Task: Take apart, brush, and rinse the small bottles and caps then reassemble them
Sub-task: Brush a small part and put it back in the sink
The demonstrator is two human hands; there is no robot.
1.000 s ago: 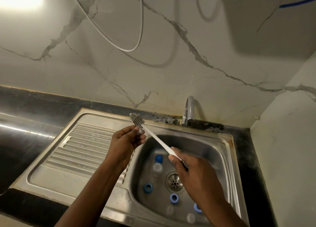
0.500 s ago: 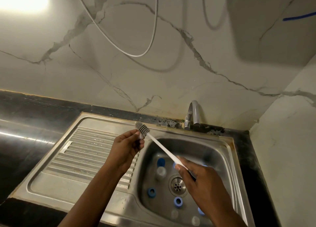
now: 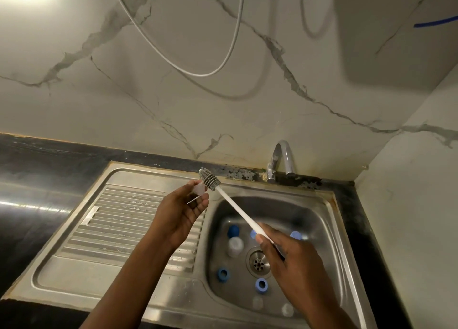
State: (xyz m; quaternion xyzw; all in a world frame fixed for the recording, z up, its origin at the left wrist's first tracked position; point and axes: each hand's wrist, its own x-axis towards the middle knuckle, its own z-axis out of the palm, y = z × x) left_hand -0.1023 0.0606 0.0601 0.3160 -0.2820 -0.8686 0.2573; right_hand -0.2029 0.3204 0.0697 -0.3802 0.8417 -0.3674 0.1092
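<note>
Clear bottle (image 3: 199, 188), perhaps, in left hand (image 3: 182, 215)

drainboard (image 3: 119, 219) L of basin (image 3: 319, 229) | tap (image 3: 282, 155) behind basin | caps (image 3: 222, 275) + bottles (image 3: 235, 246) in basin, round drain (image 3: 258, 261)

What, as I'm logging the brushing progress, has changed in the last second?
The left hand loosened: its fingers, earlier curled by the neck of the white long-handled brush, now lie straighter, exposing the small clear plastic bottle pinched at their tips beside its grey bristle head. Unchanged: the right hand grips the handle; blue round caps lie in the steel sink.
</note>
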